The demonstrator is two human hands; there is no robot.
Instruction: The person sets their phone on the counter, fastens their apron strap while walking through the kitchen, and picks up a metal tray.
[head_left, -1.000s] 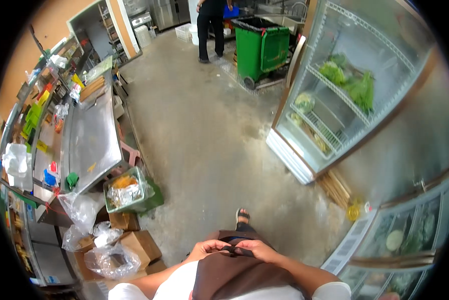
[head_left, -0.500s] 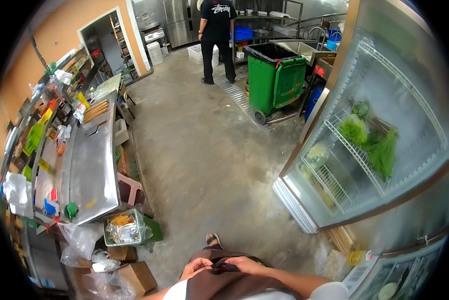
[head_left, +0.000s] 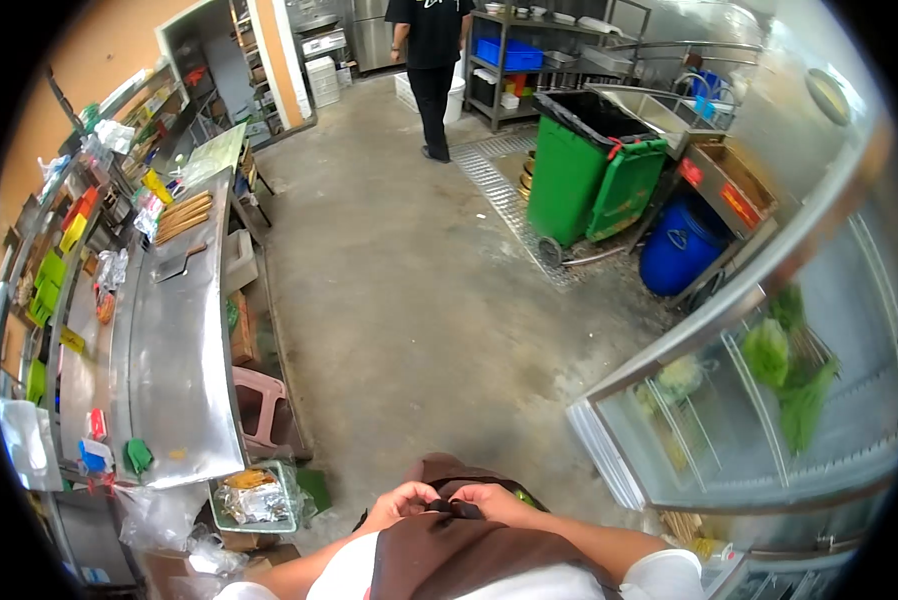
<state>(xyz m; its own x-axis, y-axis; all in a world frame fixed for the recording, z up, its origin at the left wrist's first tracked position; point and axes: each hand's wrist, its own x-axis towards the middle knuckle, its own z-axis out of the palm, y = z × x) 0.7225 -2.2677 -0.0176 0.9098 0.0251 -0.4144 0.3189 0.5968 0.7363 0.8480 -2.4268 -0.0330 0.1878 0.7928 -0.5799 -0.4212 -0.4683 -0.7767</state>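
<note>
Steel surface (head_left: 174, 360), along the left side of the room. Near its front left corner: red-and-white packet (head_left: 97, 424), blue item (head_left: 93, 456), crumpled green cloth (head_left: 138, 455). Toward its far end: cleaver (head_left: 177, 266), flat, just below a row of wooden sticks (head_left: 183, 217). Green tub (head_left: 291, 507), just off the front right corner, foil and clear plastic inside. Pink stool (head_left: 257, 380), beside the right edge.

Left hand (head_left: 402, 501): fingers curled, closed in a pinch on the left part of a dark strip (head_left: 453, 508). Strip: at the waist, over the brown apron (head_left: 459, 560), between both hands. Person (head_left: 431, 45) in black, upright, far across the floor. Right hand (head_left: 487, 501): fingers bent, likewise pinched on the strip, close to the left hand.

Green wheeled bin (head_left: 564, 185), dark liner, lid hanging open. Blue barrel (head_left: 681, 245), right of bin. Glass-fronted fridge (head_left: 759, 497): leafy greens (head_left: 768, 353) on a wire shelf.
</note>
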